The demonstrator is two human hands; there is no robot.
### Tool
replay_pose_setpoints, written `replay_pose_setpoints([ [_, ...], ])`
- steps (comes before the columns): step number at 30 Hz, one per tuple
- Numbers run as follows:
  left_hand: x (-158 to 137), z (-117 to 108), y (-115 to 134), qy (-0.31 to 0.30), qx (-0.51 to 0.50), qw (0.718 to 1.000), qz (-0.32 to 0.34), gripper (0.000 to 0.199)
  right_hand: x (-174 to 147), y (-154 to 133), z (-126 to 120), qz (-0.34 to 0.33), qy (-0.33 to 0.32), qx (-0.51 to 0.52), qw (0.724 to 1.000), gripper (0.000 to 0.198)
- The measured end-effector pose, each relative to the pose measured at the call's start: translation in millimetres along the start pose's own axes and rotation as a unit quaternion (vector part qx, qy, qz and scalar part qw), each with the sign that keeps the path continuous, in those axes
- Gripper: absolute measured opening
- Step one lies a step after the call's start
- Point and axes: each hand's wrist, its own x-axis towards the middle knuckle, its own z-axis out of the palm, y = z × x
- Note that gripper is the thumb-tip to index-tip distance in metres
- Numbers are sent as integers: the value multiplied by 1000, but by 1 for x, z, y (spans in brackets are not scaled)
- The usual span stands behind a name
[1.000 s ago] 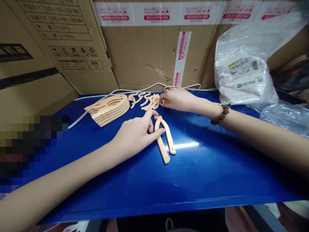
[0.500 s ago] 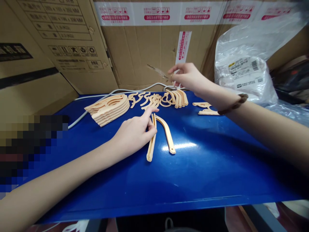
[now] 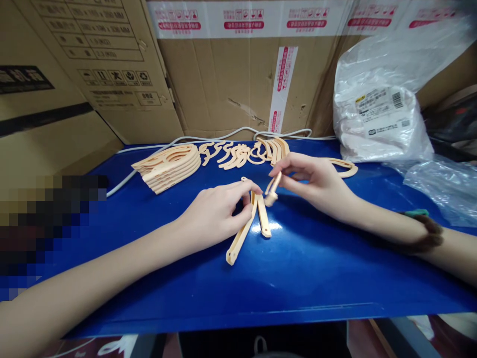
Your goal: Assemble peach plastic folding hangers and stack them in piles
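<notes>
On my feed the blue table spreads widest. Behind, the left carton reads "2.3 (KG)"; the rear carton wears tape with red Chinese print. The bag shows a barcode. I see the half-curled left hand gripping a grooved strip, mid-table, beside a flat strip; the right hand pinches a small part nearby.

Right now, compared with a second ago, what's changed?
The right hand has come nearer from the small pieces at the back, now holding a small pale piece near the left hand. The left hand's long piece swung its near end left. The other long piece, pale stack and plastic bag stayed put.
</notes>
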Motion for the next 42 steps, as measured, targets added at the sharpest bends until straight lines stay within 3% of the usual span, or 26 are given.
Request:
replay_pose_setpoints([
  [7, 4, -1, -7, -23, -38, 997, 64, 25, -6, 0, 3, -9, 7, 7, 1000, 11],
  [11, 3, -2, -7, -25, -36, 997, 59, 23, -7, 1, 2, -41, 60, -53, 996, 8],
  [14, 2, -2, -6, -24, -31, 998, 54, 21, -7, 2, 2, -44, 64, -86, 993, 10],
  [20, 3, -3, -4, 18, -91, 993, 68, 28, -8, 5, 4, -6, 47, -51, 998, 13],
  [26, 1, -4, 3, 43, -116, 990, 70, 23, -10, -2, 2, -28, 98, -161, 982, 10],
  [30, 1, -1, 2, 62, -94, 991, 76, 25, -11, -3, 2, -83, 61, -182, 978, 17],
  [34, 3, 0, -5, 85, -28, 994, 68, 24, -12, -4, 4, -146, -29, -134, 980, 30],
  [39, 3, 0, -6, 75, 9, 996, 46, 31, -14, -9, 5, -83, -78, -19, 993, 34],
  [42, 3, 0, -4, 59, 14, 998, 10, 38, -13, -7, 6, -48, -89, -6, 995, 41],
])
